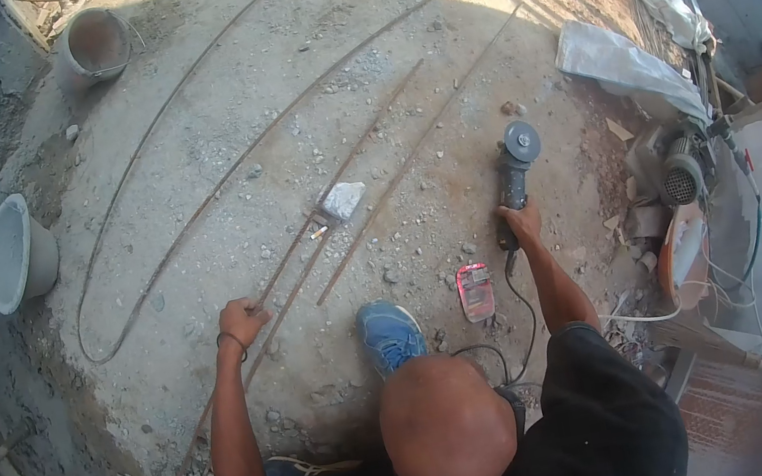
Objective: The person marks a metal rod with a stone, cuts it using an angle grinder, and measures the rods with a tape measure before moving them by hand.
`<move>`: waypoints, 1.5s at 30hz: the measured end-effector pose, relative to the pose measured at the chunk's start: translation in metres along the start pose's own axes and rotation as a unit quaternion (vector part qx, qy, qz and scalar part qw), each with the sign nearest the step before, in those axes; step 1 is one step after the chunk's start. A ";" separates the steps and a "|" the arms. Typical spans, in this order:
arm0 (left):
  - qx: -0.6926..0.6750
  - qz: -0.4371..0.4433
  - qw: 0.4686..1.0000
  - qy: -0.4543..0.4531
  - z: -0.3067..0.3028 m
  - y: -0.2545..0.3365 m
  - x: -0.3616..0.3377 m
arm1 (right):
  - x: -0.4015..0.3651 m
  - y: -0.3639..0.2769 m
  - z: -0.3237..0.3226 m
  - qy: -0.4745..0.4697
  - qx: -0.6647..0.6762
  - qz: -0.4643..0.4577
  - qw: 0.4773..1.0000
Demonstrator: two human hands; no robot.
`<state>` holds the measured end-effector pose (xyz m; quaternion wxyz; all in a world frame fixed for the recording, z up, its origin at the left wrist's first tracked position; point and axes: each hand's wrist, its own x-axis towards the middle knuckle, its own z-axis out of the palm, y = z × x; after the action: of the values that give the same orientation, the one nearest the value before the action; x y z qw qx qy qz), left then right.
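Note:
My right hand (521, 220) is wrapped around the rear body of an angle grinder (512, 178). The grinder's disc end points away from me, and a black cord trails back from its handle. On the left, my left hand (242, 324) closes around a thin steel rod (289, 261) lying low over the ground; the fingertips are partly hidden. Ahead of that hand, a pale stone block (344, 201) sits against the rods, with a small white piece (319, 233) beside it. Another straight rod (417, 151) lies to the right.
A long bent rod (136, 158) curves across the rough concrete. Buckets (26, 252) stand at left, another bucket (92, 49) farther back. A red-edged clear pack (476, 293) lies near my blue shoe (390, 335). At right are a motor (682, 172), sheeting (629, 65) and cables.

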<state>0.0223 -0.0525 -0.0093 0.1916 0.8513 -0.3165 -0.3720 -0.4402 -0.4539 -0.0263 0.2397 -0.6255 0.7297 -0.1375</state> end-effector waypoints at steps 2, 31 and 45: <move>-0.013 0.001 1.000 0.014 0.002 0.000 -0.001 | -0.006 -0.002 -0.002 0.005 0.011 -0.013 1.000; -0.187 0.114 0.940 0.261 -0.215 0.079 -0.105 | -0.103 -0.396 0.032 -0.160 0.156 -0.592 0.774; -0.205 0.144 0.911 0.327 -0.277 0.072 -0.108 | -0.238 -0.390 0.021 -0.475 0.362 -0.311 0.740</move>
<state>0.1458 -0.0061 0.2664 0.5064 0.8124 -0.2720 -0.0983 -0.0745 -0.2890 0.1938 0.7073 -0.6679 0.1819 -0.1432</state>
